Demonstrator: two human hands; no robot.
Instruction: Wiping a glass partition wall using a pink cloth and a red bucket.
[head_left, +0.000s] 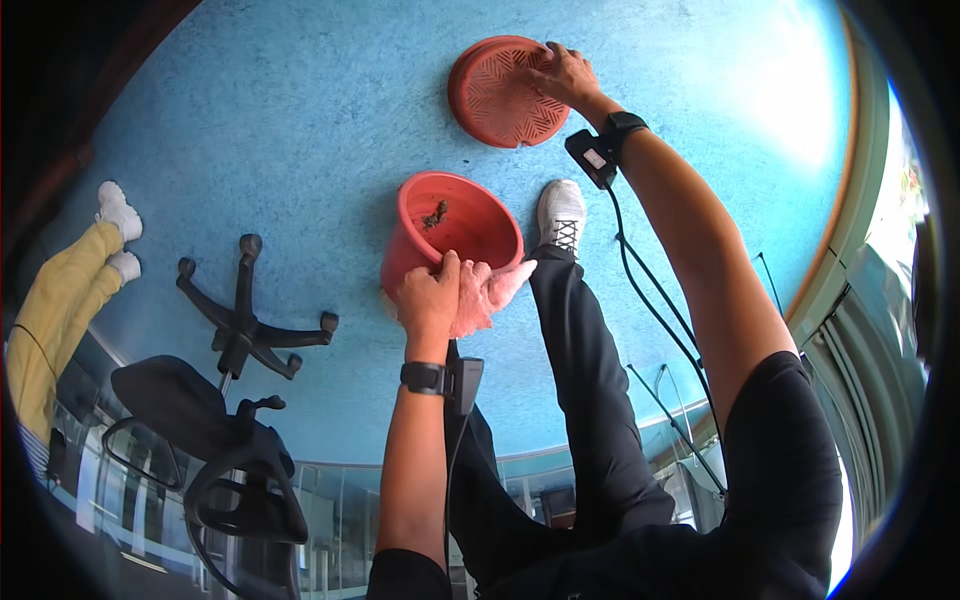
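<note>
My left hand (429, 296) grips the near rim of a red plastic flowerpot (480, 229), together with a pink cloth (480, 296) that hangs over the outside. The pot tilts so that its mouth faces up towards me, and dark soil-like residue (435, 214) clings to the inside wall. Farther off, my right hand (571, 77) has hold of the right edge of a round reddish-brown plastic plant saucer (502, 101). Its thumb lies across the ridged face, and the other fingers are at the rim. The saucer's underside is hidden.
A black swivel chair (240, 330) stands to the left on the blue floor (300, 135). Beyond it, a person in yellow trousers (64, 300) is at the far left. My white shoe (562, 214) is beside the pot. Black cables (652, 300) run from my wrist-worn devices.
</note>
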